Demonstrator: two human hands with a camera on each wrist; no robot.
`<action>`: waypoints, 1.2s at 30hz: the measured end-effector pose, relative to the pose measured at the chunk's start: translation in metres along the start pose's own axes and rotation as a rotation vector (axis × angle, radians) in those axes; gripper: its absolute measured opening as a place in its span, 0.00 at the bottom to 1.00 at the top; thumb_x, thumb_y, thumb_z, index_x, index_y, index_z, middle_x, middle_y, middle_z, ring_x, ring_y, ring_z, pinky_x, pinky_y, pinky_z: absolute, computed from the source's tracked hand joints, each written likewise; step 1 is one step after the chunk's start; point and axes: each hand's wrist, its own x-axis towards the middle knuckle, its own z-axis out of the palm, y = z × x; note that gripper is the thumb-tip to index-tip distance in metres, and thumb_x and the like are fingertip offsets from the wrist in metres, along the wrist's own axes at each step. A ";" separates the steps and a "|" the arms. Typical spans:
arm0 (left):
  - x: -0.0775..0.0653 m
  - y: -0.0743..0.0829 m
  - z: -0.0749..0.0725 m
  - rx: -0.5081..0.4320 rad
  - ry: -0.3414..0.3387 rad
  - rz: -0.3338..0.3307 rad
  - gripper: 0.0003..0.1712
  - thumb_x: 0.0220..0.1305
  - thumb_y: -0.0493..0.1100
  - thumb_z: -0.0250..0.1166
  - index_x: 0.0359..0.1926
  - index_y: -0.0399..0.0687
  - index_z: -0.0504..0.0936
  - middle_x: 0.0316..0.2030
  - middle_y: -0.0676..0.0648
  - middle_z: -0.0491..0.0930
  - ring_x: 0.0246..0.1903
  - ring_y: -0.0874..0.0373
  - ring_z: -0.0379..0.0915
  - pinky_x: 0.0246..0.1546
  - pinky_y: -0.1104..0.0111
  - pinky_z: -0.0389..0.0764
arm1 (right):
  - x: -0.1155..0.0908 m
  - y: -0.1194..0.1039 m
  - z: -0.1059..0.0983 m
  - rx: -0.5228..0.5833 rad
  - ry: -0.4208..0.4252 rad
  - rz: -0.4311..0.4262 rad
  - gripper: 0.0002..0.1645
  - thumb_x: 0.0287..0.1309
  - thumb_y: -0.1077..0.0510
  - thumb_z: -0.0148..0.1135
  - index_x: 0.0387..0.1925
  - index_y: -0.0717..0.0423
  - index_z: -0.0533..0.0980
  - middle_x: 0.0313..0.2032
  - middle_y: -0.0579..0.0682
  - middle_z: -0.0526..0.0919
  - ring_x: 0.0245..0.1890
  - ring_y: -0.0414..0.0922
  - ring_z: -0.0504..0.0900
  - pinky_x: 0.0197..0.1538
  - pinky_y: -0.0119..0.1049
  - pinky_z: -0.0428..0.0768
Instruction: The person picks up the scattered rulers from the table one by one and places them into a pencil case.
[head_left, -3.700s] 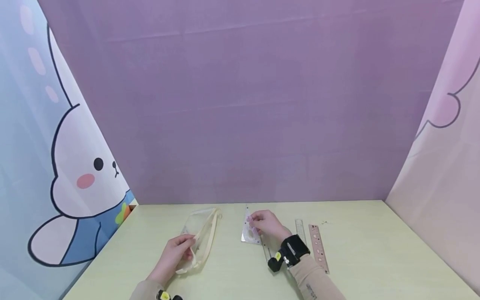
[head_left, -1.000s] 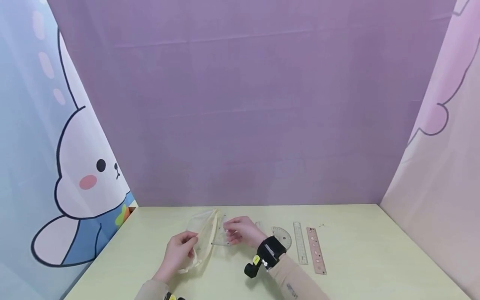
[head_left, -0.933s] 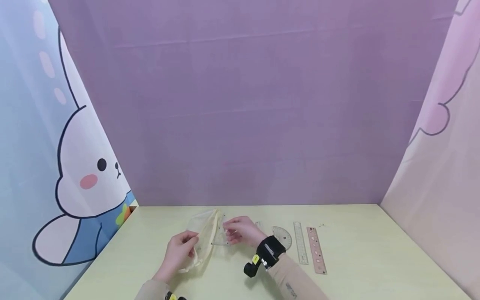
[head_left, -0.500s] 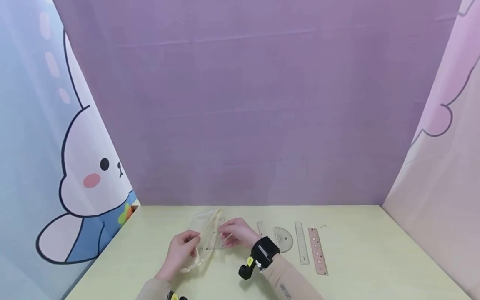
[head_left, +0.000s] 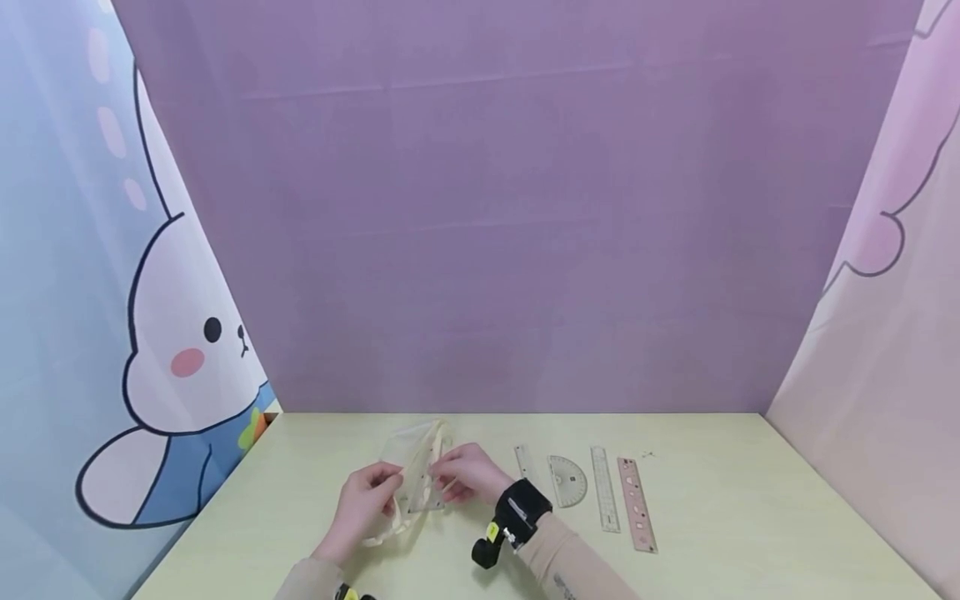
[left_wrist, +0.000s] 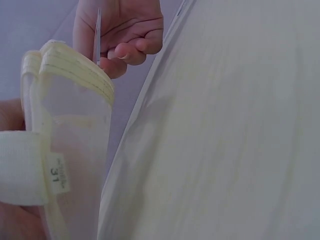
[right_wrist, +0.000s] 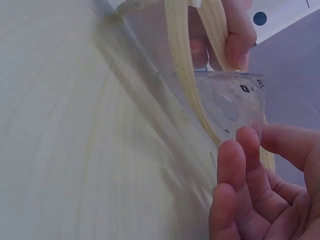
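Near desk's [head_left: 712, 492] far edge, bag [head_left: 406, 444] pinched by left hand [head_left: 363, 500], set square [right_wrist: 247, 106] by right hand [head_left: 471, 473] — snagging risked by slack rim [right_wrist: 180, 55].

It looks like a small filming booth, though whether inside a home, a studio or an office cannot be told. A pale wood-grain table [head_left: 720, 500] spreads beneath the fingers [head_left: 444, 467] of the right hand [head_left: 472, 473], a creased purple cloth [head_left: 480, 233] rises beyond them, a blue sheet [head_left: 45, 333] printed with a cartoon animal [head_left: 161, 333] stands to their left and a pink sheet [head_left: 885, 375] to their right, and a small wrist camera [head_left: 486, 553] is strapped on just behind them
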 end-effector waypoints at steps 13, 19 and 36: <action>-0.001 0.001 0.001 -0.001 -0.010 -0.001 0.08 0.60 0.33 0.63 0.39 0.32 0.83 0.23 0.42 0.76 0.15 0.59 0.69 0.16 0.72 0.73 | -0.001 0.000 0.010 -0.071 0.043 -0.014 0.08 0.56 0.58 0.66 0.30 0.60 0.81 0.21 0.50 0.83 0.14 0.39 0.77 0.18 0.30 0.75; 0.000 0.000 0.002 -0.007 -0.020 -0.011 0.08 0.60 0.33 0.63 0.39 0.33 0.83 0.23 0.42 0.76 0.15 0.59 0.69 0.17 0.72 0.74 | -0.001 0.002 0.011 -0.082 0.037 -0.016 0.06 0.55 0.59 0.65 0.30 0.59 0.82 0.20 0.49 0.83 0.13 0.39 0.76 0.17 0.28 0.73; 0.000 -0.002 0.003 -0.014 -0.016 -0.004 0.07 0.60 0.33 0.63 0.38 0.33 0.84 0.22 0.42 0.76 0.15 0.59 0.69 0.16 0.72 0.74 | 0.001 -0.001 0.014 -0.183 0.058 -0.038 0.07 0.55 0.61 0.66 0.34 0.60 0.84 0.21 0.50 0.84 0.12 0.38 0.76 0.16 0.29 0.75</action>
